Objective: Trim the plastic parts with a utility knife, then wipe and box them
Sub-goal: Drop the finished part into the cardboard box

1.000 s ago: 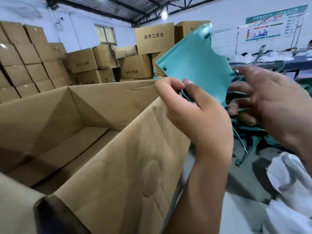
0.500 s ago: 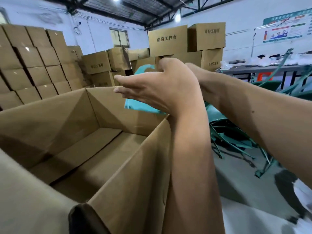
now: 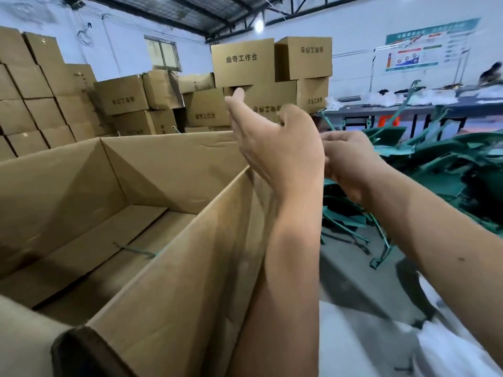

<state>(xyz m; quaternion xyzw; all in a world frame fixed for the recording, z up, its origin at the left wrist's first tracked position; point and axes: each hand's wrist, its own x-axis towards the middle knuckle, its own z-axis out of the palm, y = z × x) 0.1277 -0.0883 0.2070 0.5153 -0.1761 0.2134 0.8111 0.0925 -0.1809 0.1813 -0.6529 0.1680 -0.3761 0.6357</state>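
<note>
1. Half a second earlier the left hand point(image 3: 275, 148) stretched flat over the box point(image 3: 174, 289) with a teal part beneath it; now it was raised at the box's right wall, fingers straight and released, holding nothing.
2. The right hand point(image 3: 345, 164), out of sight before, had come in just behind the left; its fingers were curled, but I could not tell whether they gripped anything.
3. A thin teal strip point(image 3: 136, 250) lay on the box floor, against the right wall.
4. More teal parts point(image 3: 446, 170) lay heaped on the floor to the right, dark, jagged and tangled.
</note>
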